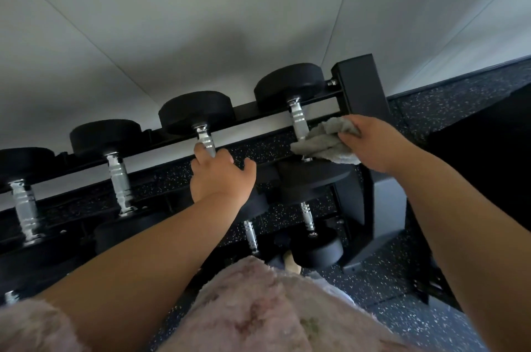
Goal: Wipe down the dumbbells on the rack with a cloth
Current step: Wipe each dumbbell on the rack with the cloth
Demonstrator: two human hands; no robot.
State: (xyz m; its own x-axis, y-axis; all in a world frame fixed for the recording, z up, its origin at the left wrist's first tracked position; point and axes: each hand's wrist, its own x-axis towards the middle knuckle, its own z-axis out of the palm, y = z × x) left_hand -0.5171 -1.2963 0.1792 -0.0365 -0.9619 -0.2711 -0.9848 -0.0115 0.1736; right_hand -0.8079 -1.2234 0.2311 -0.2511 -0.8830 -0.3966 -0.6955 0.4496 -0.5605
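Several black dumbbells with chrome handles lie across the top shelf of a black rack (365, 87). My right hand (370, 144) grips a grey cloth (324, 144) and presses it against the lower handle of the rightmost dumbbell (290, 84). My left hand (221, 176) reaches to the neighbouring dumbbell (195, 113), fingers touching its chrome handle and thumb spread to the right; whether the fingers wrap the handle is unclear. Two more top-shelf dumbbells (106, 136) lie further left.
A lower shelf holds smaller dumbbells (316, 248) below my hands. A white wall (201, 21) stands right behind the rack. Dark speckled rubber floor (402, 279) spreads to the right, with a black block (488, 150) at the right edge. My pink fuzzy garment (244, 311) fills the bottom.
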